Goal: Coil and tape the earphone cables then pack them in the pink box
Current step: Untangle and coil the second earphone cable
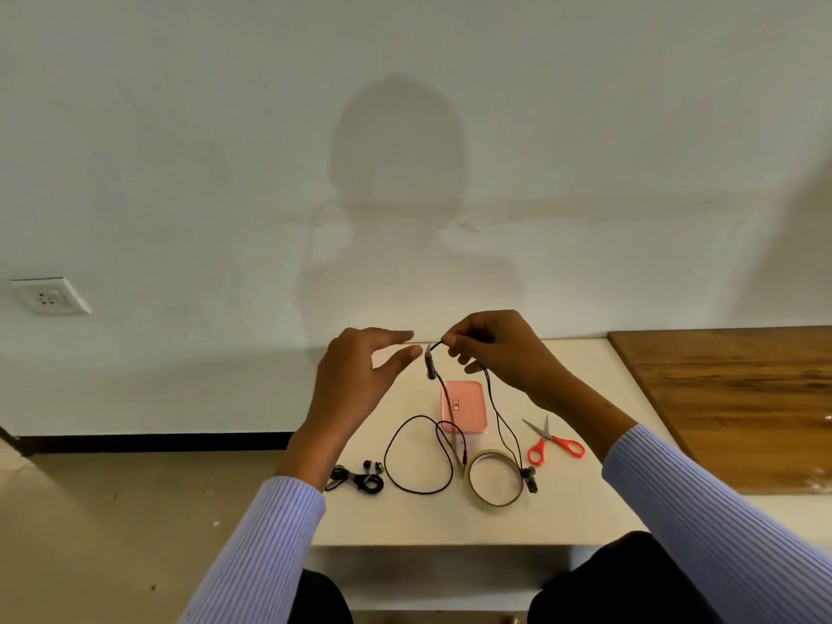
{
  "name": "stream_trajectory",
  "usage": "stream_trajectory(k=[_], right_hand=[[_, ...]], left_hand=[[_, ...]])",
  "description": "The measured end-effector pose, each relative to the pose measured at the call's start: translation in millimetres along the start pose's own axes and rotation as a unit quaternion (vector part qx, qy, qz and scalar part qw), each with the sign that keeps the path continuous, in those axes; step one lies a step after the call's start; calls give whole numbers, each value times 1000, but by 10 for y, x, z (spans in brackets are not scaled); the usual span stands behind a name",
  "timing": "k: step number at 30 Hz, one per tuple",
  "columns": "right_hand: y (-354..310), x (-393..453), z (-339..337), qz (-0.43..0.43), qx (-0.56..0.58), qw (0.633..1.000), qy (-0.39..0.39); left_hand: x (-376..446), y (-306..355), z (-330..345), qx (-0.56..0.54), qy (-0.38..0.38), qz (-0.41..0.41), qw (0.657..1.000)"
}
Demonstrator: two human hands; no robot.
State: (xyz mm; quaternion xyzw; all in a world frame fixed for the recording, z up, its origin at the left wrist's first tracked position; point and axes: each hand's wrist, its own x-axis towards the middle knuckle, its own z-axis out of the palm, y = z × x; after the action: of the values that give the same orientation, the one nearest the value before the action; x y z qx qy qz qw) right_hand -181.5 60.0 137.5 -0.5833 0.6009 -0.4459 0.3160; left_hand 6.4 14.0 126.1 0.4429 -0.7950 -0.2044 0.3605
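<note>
My right hand [495, 353] pinches a black earphone cable [418, 452] above the white table [405, 520]. A small inline remote [430, 364] hangs from the cable just left of my fingertips. One strand falls to a loose loop on the table; the other drops to the earbuds [530, 481] by the tape roll [495, 477]. My left hand [360, 376] hovers close to the remote, fingers straight, touching nothing. A second, coiled black earphone [360, 479] lies at the table's left edge. The closed pink box [466, 407] stands behind the loop.
Red-handled scissors [556, 441] lie to the right of the pink box. A wooden tabletop [729, 407] adjoins the white table on the right. A wall socket [47, 295] is on the wall at far left. The floor lies beyond the table's left edge.
</note>
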Motion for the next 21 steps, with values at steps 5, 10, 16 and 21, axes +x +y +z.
stream_trajectory(k=[5, 10, 16, 21], right_hand=[[-66, 13, 30, 17, 41, 999, 8], [-56, 1, 22, 33, 43, 999, -6], [-57, 2, -20, 26, 7, 1000, -2], [-94, 15, -63, 13, 1, 1000, 6]], left_hand=[[25, 68, 107, -167, -68, -45, 983], [58, 118, 138, -236, -39, -117, 964], [78, 156, 86, -269, -84, -140, 949], [87, 181, 45, -266, -119, -149, 945]])
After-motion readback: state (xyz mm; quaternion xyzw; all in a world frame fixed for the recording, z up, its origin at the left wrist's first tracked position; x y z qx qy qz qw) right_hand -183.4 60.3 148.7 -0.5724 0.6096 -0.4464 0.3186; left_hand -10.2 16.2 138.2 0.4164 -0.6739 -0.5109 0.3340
